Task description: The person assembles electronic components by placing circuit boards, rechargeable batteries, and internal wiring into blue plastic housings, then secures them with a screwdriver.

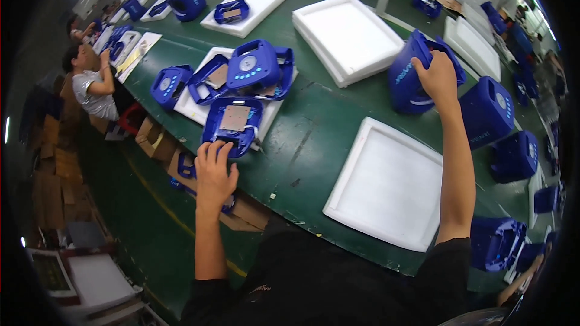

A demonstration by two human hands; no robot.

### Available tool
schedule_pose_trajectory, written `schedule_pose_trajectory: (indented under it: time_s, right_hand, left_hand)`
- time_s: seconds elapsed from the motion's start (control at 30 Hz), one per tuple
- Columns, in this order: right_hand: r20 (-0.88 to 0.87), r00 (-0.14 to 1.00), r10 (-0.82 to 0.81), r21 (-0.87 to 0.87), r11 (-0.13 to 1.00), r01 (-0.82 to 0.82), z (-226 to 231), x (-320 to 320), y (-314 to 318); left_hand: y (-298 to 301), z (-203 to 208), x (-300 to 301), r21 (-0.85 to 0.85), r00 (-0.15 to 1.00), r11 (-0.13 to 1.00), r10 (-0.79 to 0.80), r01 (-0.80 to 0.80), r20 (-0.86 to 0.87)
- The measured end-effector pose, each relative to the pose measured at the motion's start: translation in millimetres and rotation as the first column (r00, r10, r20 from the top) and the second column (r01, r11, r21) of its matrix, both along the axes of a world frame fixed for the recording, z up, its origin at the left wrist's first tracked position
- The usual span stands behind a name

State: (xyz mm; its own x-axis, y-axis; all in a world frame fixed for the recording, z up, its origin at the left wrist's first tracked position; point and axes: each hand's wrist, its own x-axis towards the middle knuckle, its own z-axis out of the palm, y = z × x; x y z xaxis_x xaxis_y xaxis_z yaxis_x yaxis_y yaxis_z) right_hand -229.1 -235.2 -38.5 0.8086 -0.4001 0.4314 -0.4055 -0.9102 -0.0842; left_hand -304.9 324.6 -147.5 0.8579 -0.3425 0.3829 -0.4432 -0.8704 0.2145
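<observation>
My right hand (438,77) grips the top rim of a deep blue plastic housing (403,84) at the right, its fingers over the edge and partly hidden inside. My left hand (214,169) is at the near edge of an open blue casing half (248,145), fingertips against or just above its rim, thumb held apart. Inside that casing half lies a square tan board (235,118). Behind it, a blue front cover (254,63) with a round grey dial and light-blue buttons rests on other casing halves, over a white foam tray (188,108).
An unoccupied-looking white foam tray (386,187) lies in front of me on the green table (296,193). More white foam trays (350,36) are stacked beyond. Blue housings (486,111) stand at the right. Another person (93,84) sits at the left, beside cardboard boxes (154,139).
</observation>
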Motion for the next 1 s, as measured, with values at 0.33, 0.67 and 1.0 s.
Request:
schedule_pose_trajectory:
  time_s: [0.33,0.67,1.0]
  right_hand:
    - [0.137,0.752,0.644,0.089,0.749,-0.657,78.7,-235.2,87.3]
    - [-0.071,0.688,0.722,0.201,0.686,-0.699,37.2,-333.1,88.3]
    - [0.276,0.817,0.506,0.352,0.738,-0.576,44.8,-310.7,41.1]
  left_hand:
    - [18.5,-28.7,15.9,0.036,0.999,0.999,-0.03,0.031,-0.037]
    - [15.4,34.0,-0.2,0.043,0.992,0.992,-0.122,0.12,0.04]
    - [0.8,107.5,-53.4,-0.263,0.939,0.936,-0.288,0.234,-0.189]
